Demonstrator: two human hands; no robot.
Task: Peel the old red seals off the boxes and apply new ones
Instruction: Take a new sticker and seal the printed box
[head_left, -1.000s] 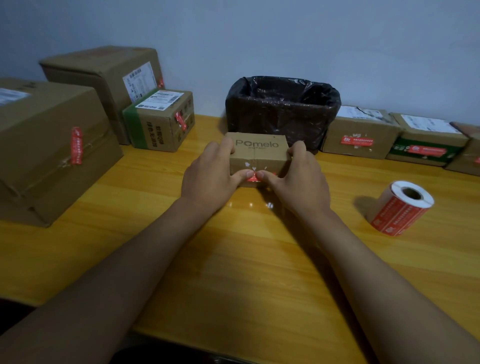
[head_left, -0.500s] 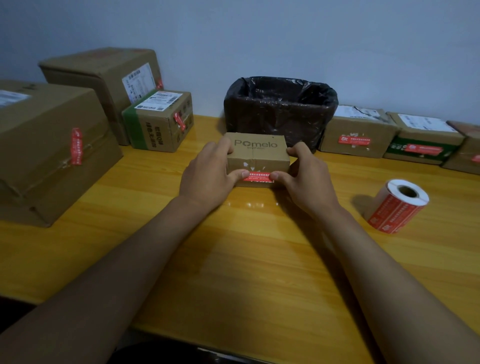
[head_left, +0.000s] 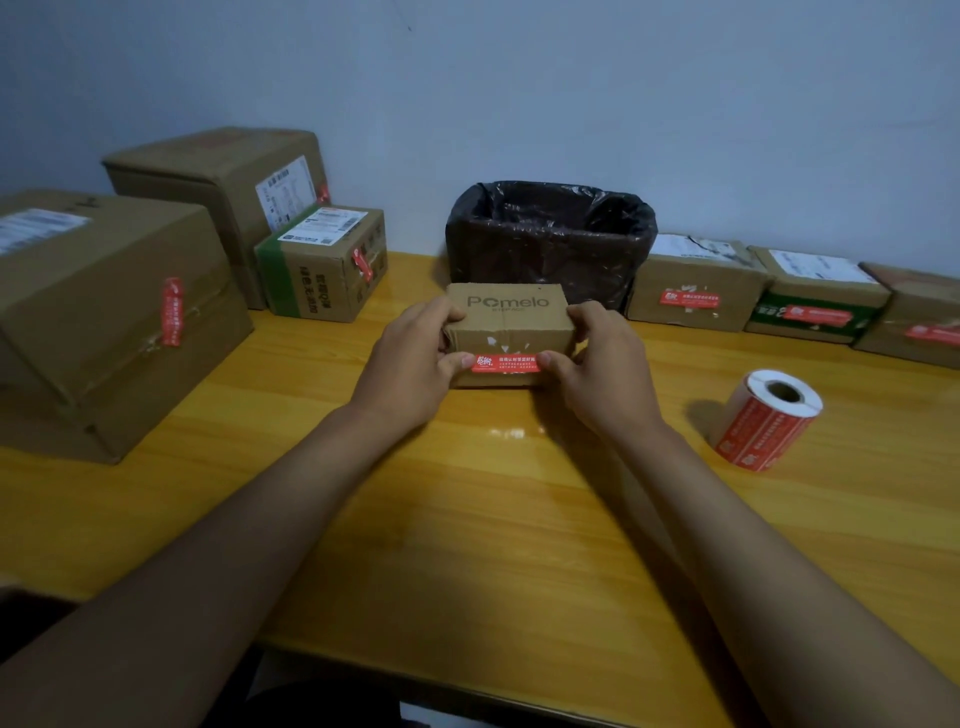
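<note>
Head view: one camera looks down at two bare arms over a yellow wooden table (head_left: 467, 519).
Pomelo box (head_left: 511, 317): small brown box in the middle of the table, just in front of the bin. It sits close to the person so both hands can reach it.
New red seal (head_left: 505, 362): a red strip lies flat along the front of the box, low down. White torn bits sit just above it; I think an old seal was there.
Left hand (head_left: 415, 364): it grasps the left end of the box, fingers curled round the side, thumb pressing the left end of the seal. This keeps the box from sliding.
Right hand (head_left: 597, 364): it grasps the right end the same way, thumb on the right end of the seal. I think the two thumbs are rubbing the seal down so it sticks.
Seal roll (head_left: 766, 418): lies on its side to the right, apart from the hands, handy for the next seal.
Black-lined bin (head_left: 550, 239): stands behind the box, likely for old peeled bits.
Right boxes (head_left: 696, 291): three boxes in a row by the wall, each with a flat red seal; they look done.
Left boxes (head_left: 104, 312): three bigger boxes with crinkled upright red seals; they look like they are waiting.
</note>
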